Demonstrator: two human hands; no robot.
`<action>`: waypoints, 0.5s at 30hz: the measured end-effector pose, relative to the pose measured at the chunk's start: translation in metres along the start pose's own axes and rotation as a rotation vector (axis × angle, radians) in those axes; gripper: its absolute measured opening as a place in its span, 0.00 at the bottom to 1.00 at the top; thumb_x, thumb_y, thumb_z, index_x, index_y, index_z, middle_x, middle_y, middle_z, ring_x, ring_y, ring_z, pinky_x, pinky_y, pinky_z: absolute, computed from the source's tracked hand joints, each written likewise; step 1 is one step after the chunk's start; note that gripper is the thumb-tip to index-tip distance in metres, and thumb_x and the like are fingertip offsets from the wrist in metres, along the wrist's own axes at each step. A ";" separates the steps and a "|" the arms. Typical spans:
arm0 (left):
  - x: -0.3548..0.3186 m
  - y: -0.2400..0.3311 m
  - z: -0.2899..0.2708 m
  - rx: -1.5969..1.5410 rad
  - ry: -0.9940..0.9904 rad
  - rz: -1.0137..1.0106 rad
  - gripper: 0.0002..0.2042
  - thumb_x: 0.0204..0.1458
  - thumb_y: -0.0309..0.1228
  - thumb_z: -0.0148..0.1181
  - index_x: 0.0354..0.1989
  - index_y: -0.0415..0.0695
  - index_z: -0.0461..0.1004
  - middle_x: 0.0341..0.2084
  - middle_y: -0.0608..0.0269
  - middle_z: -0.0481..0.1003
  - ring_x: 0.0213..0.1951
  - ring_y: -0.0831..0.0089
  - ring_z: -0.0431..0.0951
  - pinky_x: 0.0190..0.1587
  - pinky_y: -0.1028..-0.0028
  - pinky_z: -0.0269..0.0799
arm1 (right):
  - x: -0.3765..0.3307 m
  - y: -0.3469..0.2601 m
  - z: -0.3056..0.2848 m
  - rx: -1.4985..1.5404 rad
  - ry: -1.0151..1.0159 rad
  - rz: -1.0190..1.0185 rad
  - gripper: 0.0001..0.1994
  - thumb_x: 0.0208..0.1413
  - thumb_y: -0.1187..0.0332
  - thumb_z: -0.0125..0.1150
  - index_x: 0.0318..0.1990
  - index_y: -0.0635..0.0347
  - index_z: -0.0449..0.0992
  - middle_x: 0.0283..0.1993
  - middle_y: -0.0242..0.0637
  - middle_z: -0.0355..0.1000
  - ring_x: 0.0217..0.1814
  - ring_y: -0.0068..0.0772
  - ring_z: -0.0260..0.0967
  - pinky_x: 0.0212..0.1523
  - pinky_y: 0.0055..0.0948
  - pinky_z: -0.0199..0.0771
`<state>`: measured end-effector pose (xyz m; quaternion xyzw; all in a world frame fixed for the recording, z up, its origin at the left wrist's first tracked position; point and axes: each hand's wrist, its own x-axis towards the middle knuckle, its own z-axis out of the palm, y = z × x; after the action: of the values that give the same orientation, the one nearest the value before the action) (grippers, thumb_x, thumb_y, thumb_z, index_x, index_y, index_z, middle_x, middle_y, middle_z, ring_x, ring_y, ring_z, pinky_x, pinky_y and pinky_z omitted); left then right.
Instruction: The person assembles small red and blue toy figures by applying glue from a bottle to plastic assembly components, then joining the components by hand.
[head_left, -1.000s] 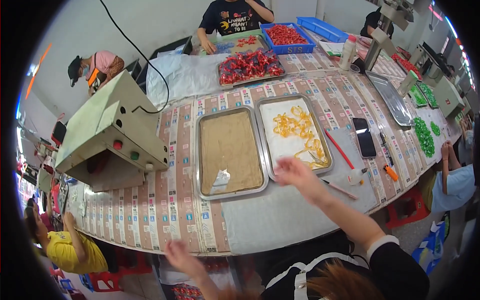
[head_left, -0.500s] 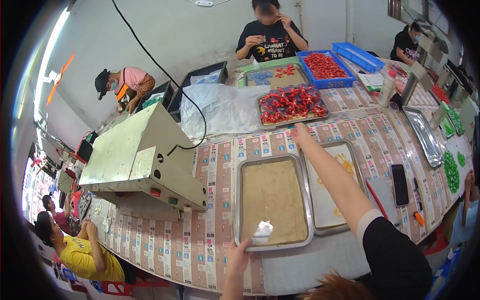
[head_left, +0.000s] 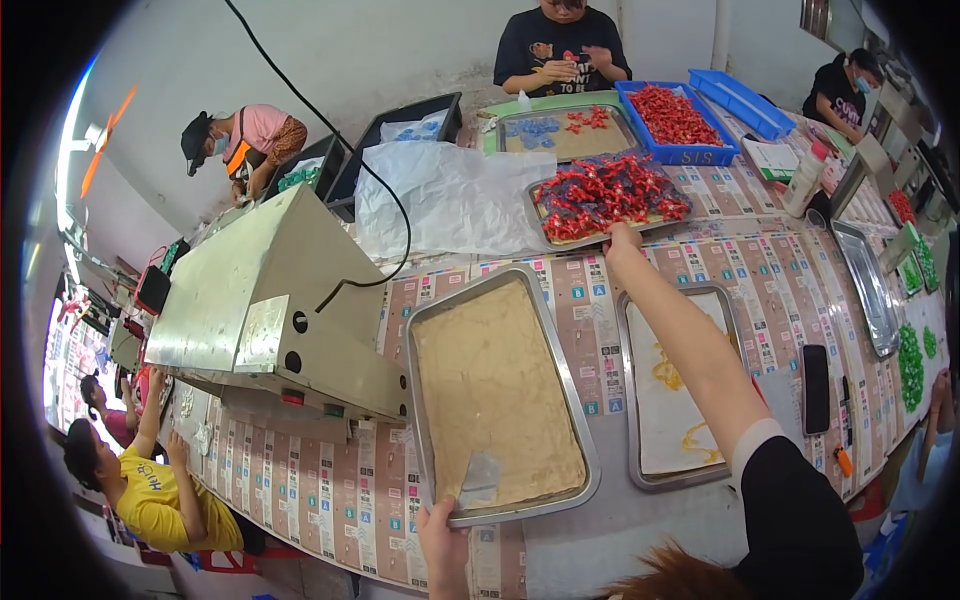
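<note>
a: what's on the far tray (head_left: 540, 195)?

b: a flat metal tray heaped with small red wrapped pieces (head_left: 610, 195), some blue mixed in. it sits past the middle of the long table (head_left: 330, 490), just beyond two nearer trays, with a crumpled clear plastic sheet (head_left: 450, 200) to its left.

a: and the right hand (head_left: 622, 243)?

b: the arm is stretched out long, and the right hand rests at the tray's near rim. the fingers look curled onto the edge, but i cannot tell whether they pinch it or only touch it.

a: the left hand (head_left: 443, 535)?

b: it is low, at the near edge of the big tray (head_left: 575, 400) with a flat tan slab (head_left: 495, 390) inside. the fingers point up and touch the rim; how firmly they close i cannot tell. a bit of clear wrap (head_left: 480, 470) lies in that tray just above the hand.

a: anything between them?

b: a tray lined with white paper (head_left: 680, 420) with yellow smears, under the right forearm.
</note>
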<state>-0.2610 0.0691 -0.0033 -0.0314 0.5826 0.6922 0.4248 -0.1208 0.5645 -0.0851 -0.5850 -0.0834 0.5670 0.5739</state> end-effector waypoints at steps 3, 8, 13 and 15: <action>-0.003 0.012 0.006 -0.011 0.010 0.058 0.04 0.42 0.22 0.49 0.26 0.43 0.61 0.15 0.66 0.65 0.14 0.79 0.63 0.12 0.80 0.55 | -0.004 -0.003 -0.010 -0.027 -0.036 0.000 0.05 0.33 0.79 0.50 0.24 0.64 0.68 0.24 0.38 0.64 0.22 0.31 0.62 0.17 0.29 0.59; -0.011 0.032 0.018 -0.009 -0.009 0.137 0.04 0.41 0.21 0.48 0.27 0.43 0.62 0.15 0.67 0.65 0.12 0.80 0.63 0.10 0.82 0.54 | -0.006 0.000 -0.042 0.114 -0.176 -0.059 0.03 0.31 0.79 0.50 0.19 0.66 0.66 0.22 0.36 0.63 0.22 0.31 0.61 0.21 0.29 0.62; -0.025 0.054 0.026 0.002 -0.029 0.200 0.05 0.42 0.22 0.47 0.28 0.42 0.63 0.16 0.66 0.66 0.13 0.79 0.64 0.09 0.82 0.55 | -0.044 -0.010 -0.059 0.058 -0.285 -0.037 0.08 0.29 0.81 0.50 0.24 0.69 0.67 0.24 0.38 0.64 0.24 0.32 0.63 0.24 0.28 0.64; -0.028 0.068 0.041 0.009 -0.040 0.242 0.05 0.42 0.22 0.47 0.29 0.42 0.63 0.17 0.66 0.66 0.14 0.79 0.64 0.09 0.82 0.56 | -0.062 -0.011 -0.066 0.052 -0.369 -0.053 0.10 0.29 0.81 0.49 0.26 0.69 0.67 0.25 0.39 0.65 0.26 0.34 0.64 0.26 0.29 0.66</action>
<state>-0.2675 0.0908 0.0779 0.0547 0.5767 0.7362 0.3500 -0.0860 0.4842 -0.0613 -0.4537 -0.1880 0.6515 0.5783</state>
